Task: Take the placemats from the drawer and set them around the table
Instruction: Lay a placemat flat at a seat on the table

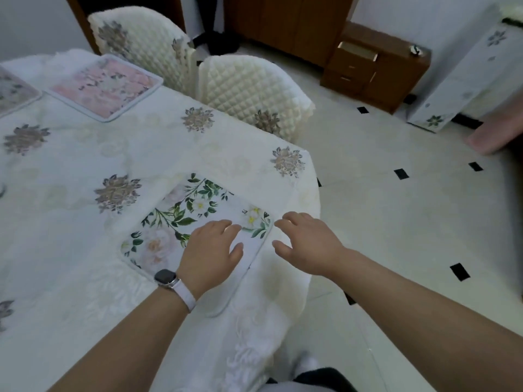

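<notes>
A green-leaf floral placemat [181,219] lies flat near the table's right corner. My left hand [213,251], with a watch on its wrist, rests palm down on the placemat's near right part, fingers spread. My right hand [307,244] hovers just beyond the placemat's right edge, over the tablecloth corner, fingers apart and holding nothing. A pink floral placemat [106,86] lies at the table's far side. Part of a third, greyish-pink placemat [14,90] shows at the far left edge.
The table [85,154] wears a white cloth with grey flower motifs. Two quilted chairs [249,89] stand at its far right side. A wooden cabinet with an open top drawer [356,52] stands across the tiled floor, beside a white covered unit [464,80].
</notes>
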A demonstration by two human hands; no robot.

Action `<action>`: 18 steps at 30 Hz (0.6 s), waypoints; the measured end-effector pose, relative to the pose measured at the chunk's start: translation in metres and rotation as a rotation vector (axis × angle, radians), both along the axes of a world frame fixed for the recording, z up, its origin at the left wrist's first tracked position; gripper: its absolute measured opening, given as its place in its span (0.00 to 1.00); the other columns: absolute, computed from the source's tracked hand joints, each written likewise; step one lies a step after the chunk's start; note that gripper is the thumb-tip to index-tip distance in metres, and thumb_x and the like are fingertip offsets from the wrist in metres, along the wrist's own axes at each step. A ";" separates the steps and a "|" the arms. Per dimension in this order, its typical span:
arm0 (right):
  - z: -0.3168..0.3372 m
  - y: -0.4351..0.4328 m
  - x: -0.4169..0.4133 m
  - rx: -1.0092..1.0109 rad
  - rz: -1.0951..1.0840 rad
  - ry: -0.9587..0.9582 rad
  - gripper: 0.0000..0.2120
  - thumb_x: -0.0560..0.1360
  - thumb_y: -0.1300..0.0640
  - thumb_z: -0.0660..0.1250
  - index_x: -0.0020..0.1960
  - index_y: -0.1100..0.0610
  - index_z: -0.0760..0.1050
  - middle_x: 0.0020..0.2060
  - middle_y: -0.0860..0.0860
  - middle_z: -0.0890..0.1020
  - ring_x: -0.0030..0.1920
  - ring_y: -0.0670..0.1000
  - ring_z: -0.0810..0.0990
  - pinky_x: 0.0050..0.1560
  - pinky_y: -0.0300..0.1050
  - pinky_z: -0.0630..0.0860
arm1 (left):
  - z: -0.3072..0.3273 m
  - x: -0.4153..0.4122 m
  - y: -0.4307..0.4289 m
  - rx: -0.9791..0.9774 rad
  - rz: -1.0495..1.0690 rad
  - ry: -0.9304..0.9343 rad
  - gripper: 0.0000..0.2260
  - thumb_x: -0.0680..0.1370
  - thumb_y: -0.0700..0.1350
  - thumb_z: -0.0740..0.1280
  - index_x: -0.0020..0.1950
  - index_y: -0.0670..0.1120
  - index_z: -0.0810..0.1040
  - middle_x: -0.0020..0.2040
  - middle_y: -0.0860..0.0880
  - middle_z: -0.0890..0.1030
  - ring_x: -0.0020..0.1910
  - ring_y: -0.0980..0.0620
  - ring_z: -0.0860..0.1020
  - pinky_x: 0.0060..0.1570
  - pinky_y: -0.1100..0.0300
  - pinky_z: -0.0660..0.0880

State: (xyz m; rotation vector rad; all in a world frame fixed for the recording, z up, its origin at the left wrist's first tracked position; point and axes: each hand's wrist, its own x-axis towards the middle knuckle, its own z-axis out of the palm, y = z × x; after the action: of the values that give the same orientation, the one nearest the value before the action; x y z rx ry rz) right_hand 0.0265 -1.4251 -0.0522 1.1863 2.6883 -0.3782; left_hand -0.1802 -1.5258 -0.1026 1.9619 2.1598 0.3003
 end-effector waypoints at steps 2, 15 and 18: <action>-0.005 0.016 -0.015 0.001 0.084 -0.012 0.27 0.78 0.40 0.54 0.71 0.52 0.70 0.68 0.51 0.72 0.65 0.55 0.71 0.60 0.49 0.69 | -0.005 -0.004 -0.005 -0.011 0.057 -0.008 0.21 0.75 0.55 0.57 0.61 0.47 0.79 0.59 0.46 0.81 0.57 0.44 0.79 0.54 0.49 0.75; -0.066 0.129 -0.116 -0.149 0.646 0.010 0.25 0.80 0.43 0.57 0.73 0.52 0.67 0.71 0.51 0.70 0.69 0.55 0.68 0.65 0.51 0.69 | -0.035 0.034 -0.011 -0.185 0.640 0.020 0.17 0.73 0.51 0.58 0.54 0.47 0.80 0.53 0.47 0.82 0.50 0.44 0.80 0.45 0.51 0.77; -0.072 0.147 -0.134 -0.166 0.797 0.007 0.25 0.79 0.42 0.56 0.72 0.53 0.67 0.70 0.51 0.71 0.67 0.55 0.69 0.63 0.50 0.70 | -0.034 0.054 -0.001 -0.223 0.802 -0.003 0.17 0.73 0.51 0.60 0.56 0.47 0.80 0.54 0.48 0.82 0.51 0.45 0.80 0.47 0.51 0.78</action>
State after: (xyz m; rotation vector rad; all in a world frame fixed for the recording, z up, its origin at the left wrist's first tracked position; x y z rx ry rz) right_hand -0.1079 -1.2777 -0.1245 0.0236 2.7834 -0.4473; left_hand -0.1262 -1.5272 -0.1370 0.9062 2.7328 0.1613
